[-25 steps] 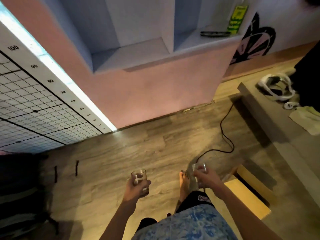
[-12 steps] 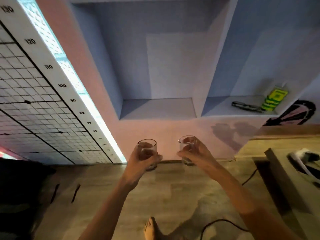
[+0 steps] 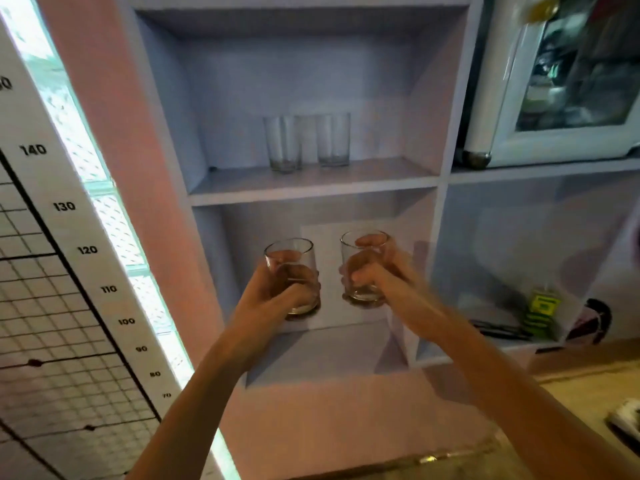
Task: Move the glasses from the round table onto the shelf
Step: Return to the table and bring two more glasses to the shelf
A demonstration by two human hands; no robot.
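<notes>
While each hand holds 1 short glass, left hand (image 3: 277, 292) and right hand (image 3: 377, 275) wrap fingers low around smooth, breakable walls, below the shelf (image 3: 311, 188).

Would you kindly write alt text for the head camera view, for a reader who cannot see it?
A person's left hand and right hand each hold a short empty glass, the left glass and the right glass, raised in front of a pale blue shelf unit. Two taller glasses already stand side by side on the upper shelf.
</notes>
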